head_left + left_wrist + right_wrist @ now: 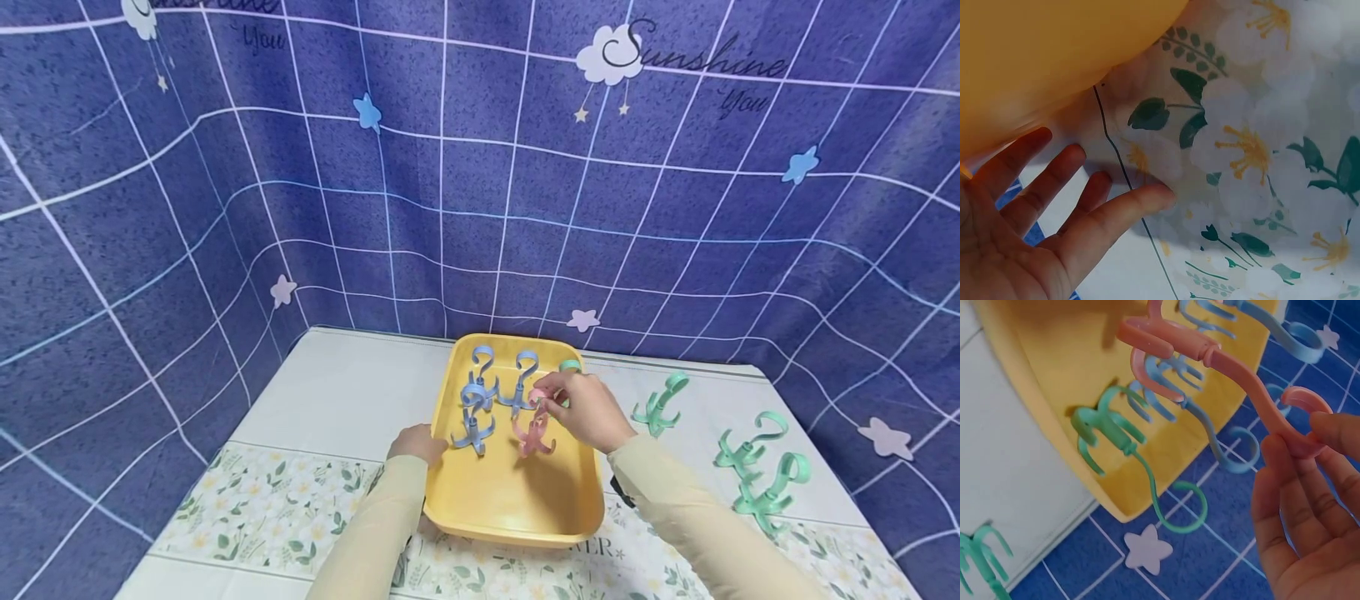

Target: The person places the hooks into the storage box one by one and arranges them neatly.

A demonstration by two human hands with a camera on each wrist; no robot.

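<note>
My right hand [588, 410] pinches the curled top of a pink multi-prong hook [534, 437] over a yellow tray [517, 512]. In the right wrist view, thumb and fingers close on the curl of the pink hook [1235, 370], its prongs pointing away from the hand. Three blue hooks [472, 435] of the same shape stand in the tray's left and far part. One green hook [1107, 428] stands by the tray's wall, mostly hidden behind the right hand in the head view. My left hand [418, 444] is at the tray's left side, fingers loosely extended against its outer wall [1054, 69].
Several more green hooks [658, 407] lie on the table to the right of the tray. A floral cloth [277, 500] covers the table's near part, with a white surface [360, 392] beyond. A blue gridded curtain [480, 208] surrounds the back and sides.
</note>
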